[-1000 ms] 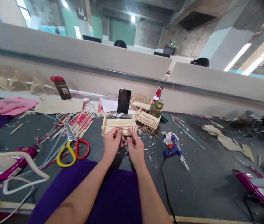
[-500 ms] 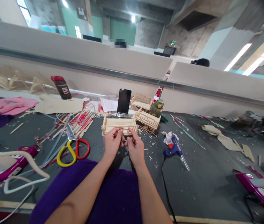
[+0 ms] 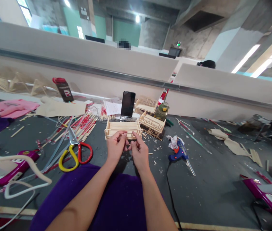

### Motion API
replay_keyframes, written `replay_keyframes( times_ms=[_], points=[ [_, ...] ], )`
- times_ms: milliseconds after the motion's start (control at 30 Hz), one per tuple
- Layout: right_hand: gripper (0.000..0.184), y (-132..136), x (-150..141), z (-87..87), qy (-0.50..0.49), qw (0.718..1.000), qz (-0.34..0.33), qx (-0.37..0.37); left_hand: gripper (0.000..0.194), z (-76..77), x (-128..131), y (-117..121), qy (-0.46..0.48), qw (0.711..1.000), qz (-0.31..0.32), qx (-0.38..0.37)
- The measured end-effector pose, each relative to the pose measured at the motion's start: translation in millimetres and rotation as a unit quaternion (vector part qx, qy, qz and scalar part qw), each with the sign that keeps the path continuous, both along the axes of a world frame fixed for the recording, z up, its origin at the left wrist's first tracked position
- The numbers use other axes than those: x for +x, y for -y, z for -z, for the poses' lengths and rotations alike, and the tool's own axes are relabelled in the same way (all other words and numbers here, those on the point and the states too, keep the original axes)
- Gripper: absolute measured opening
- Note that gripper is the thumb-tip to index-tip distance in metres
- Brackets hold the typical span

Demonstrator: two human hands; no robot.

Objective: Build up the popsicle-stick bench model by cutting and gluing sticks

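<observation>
Just beyond left hand (image 3: 115, 146) and right hand (image 3: 140, 152), both half-curled, grip unclear, wooden model (image 3: 123, 125)

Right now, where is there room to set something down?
The barest stretch of table lies between the blue glue gun and the far-right purple device, down to the pale front edge. Crowded: left of the left hand, with scissors and sticks, and behind the wooden model, where the phone stands.

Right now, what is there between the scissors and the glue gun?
In the head view, going rightward: the left hand, the right hand, then small pale scraps.
</observation>
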State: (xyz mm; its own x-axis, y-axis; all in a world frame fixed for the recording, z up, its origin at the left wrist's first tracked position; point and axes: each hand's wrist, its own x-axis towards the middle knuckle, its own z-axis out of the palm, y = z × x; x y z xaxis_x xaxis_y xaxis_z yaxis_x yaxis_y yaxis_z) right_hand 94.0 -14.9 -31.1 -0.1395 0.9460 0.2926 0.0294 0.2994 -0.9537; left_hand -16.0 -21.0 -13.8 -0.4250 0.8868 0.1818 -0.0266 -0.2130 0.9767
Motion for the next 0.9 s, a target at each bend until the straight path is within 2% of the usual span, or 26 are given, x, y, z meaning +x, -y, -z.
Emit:
replay_keyframes(
  times_ms=[900],
  points=[
    [0.045, 0.5, 0.0, -0.3, 0.005, 1.000, 0.002, -0.005, 0.032, -2.8, 0.0, 1.1, 0.004, 1.000, 0.002, 0.000]
  ],
)
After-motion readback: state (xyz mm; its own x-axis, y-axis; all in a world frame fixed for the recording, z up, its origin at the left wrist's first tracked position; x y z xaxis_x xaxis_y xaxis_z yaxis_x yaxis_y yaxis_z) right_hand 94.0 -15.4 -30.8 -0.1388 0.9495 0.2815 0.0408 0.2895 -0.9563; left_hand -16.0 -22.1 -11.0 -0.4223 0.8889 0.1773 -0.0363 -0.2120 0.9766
